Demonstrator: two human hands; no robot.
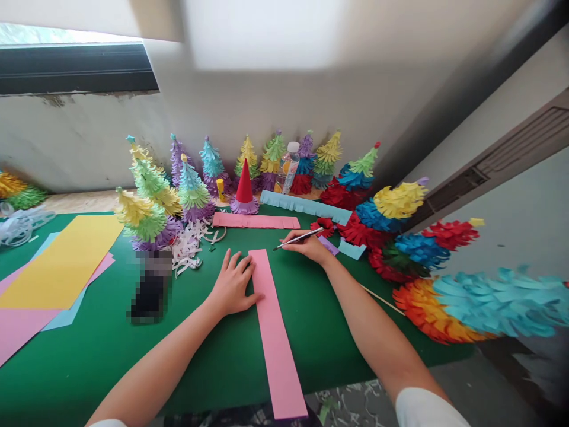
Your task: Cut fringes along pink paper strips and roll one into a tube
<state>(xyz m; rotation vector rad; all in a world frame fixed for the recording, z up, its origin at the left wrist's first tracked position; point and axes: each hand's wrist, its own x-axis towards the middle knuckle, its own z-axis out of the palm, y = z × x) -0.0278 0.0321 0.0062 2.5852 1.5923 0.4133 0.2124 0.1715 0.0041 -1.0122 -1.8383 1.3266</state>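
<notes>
A long pink paper strip (276,332) lies lengthwise in front of me, its near end reaching past the table edge. My left hand (235,283) rests flat with fingers spread, the fingertips and thumb touching the strip's left side near its far end. In my right hand (306,246) a dark, slim pen (299,238) is gripped, its tip pointing left just above the green table, right of the strip's far end. Beyond the hands lie a pink strip with a cut edge (255,221) and a light blue one (306,206). A red cone with a purple fringe (244,185) stands behind them.
Fringed paper trees (212,160) line the back and right side. A bottle (288,168) and a yellow glue stick (221,190) stand among them. Paper scraps (186,246), a blurred dark phone-like object (150,293) and coloured sheets (66,261) lie left. A thin stick (383,300) lies right.
</notes>
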